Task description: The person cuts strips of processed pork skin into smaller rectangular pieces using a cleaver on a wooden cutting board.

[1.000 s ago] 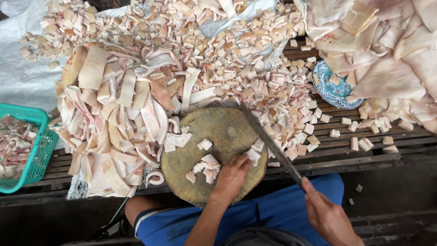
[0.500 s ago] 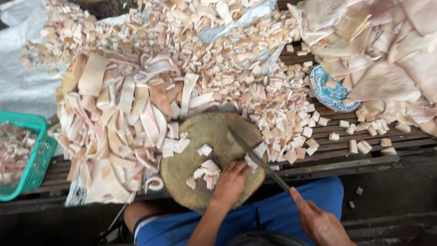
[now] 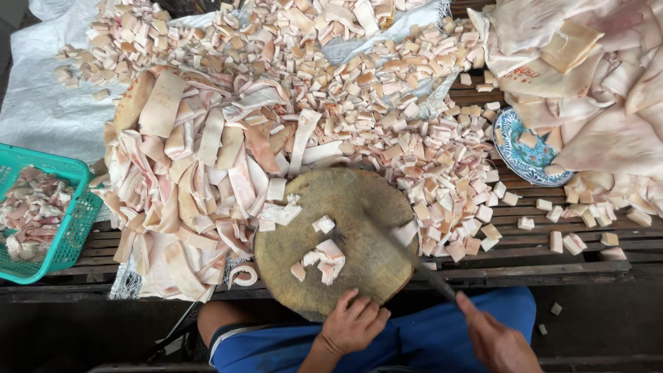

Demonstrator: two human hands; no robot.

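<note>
Two hands work at a round block (image 3: 359, 214). The right hand (image 3: 498, 340) grips a knife (image 3: 407, 252), fingers closed round its handle, the blurred blade lying over the block's right side. The left hand (image 3: 354, 323) rests with fingers curled on the near rim, holding nothing, just below some pale pieces (image 3: 323, 255). Strips (image 3: 200, 173) are piled to the left.
</note>
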